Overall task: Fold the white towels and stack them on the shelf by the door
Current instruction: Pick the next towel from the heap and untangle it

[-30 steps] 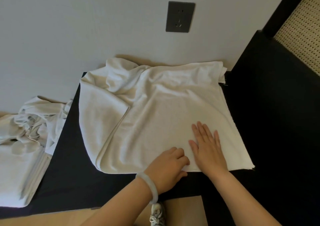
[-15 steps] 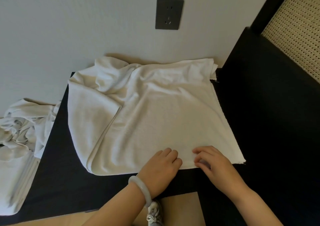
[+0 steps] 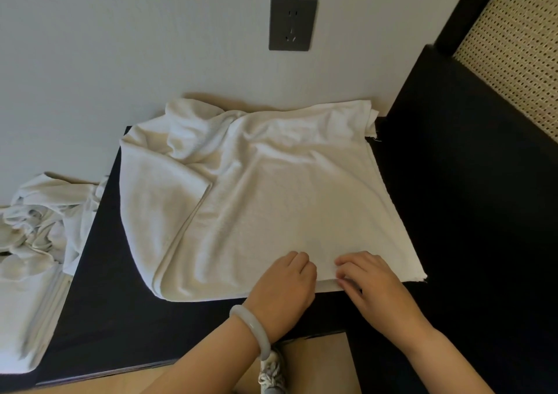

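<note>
On the dark counter (image 3: 99,318), against the far wall, 1 white towel (image 3: 265,206) lies spread, partly folded: its left flap is doubled over, its far edge bunched against the wall. Left hand (image 3: 283,288) rests at the towel's near edge, fingers curled loosely onto the cloth; judged to be pinning the layers so they do not slide. Whether it grips anything, cannot tell. Right hand (image 3: 371,285) sits just beside it to the right, fingertips (image 3: 344,272) bent down at the same near edge, apparently picking at or pinching the top layer; a firm hold is not confirmed. Both hands at the near edge suggests preparation to lift it and fold toward the far side.

Count:
- towels on counter: 1
- pile of white cloth (image 3: 39,233) at left, beyond the counter's left edge: 1 crumpled heap over what look like folded layers; number of pieces not resolvable
- hands: 2
- pale bracelet (image 3: 250,327), left wrist: 1
- wall socket (image 3: 292,23): 1
- shoe (image 3: 271,372) below near edge: 1

Shelf and door not in view.
</note>
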### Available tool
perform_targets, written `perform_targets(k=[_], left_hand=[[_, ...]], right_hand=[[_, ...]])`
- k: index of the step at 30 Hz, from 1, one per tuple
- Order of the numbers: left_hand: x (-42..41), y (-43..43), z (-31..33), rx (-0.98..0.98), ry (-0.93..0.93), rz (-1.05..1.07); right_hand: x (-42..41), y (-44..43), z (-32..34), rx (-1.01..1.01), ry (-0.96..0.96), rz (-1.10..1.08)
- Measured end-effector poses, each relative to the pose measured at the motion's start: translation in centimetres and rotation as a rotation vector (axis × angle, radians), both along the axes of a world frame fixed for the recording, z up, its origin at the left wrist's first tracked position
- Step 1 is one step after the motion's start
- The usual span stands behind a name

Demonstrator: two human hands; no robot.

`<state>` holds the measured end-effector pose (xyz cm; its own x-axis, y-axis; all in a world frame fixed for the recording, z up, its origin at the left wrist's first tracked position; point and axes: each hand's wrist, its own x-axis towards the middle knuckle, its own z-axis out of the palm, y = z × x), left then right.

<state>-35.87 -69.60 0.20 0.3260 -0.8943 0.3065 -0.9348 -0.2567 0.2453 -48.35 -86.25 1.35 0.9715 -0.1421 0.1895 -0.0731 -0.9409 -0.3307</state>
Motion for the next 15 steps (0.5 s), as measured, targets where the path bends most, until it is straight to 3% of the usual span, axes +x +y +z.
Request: perform_targets(k=[6, 10, 11, 13, 15], left_hand=[[0.1, 1.0, -1.3, 0.102, -0.076, -0.141], [0.8, 1.9, -0.3, 0.136, 0.14, -0.162], [1.3, 2.2, 0.1, 0.153, 0.256, -0.121], [2.6, 2.9, 0.8, 0.072, 0.377, 0.039], [4.5, 3.8, 0.4, 0.0, 0.262, 0.232]], right_hand=[[-1.0, 0.5, -0.2, 0.039, 0.079, 0.034], [-0.3, -0.1, 0.4, 0.113, 0.196, 0.002], [0.2, -0.1, 0.8, 0.162, 0.198, -0.046], [2.0, -0.1, 1.2, 0.198, 0.022, -0.142], [4.6, -0.1, 1.1, 0.16, -0.068, -0.229]])
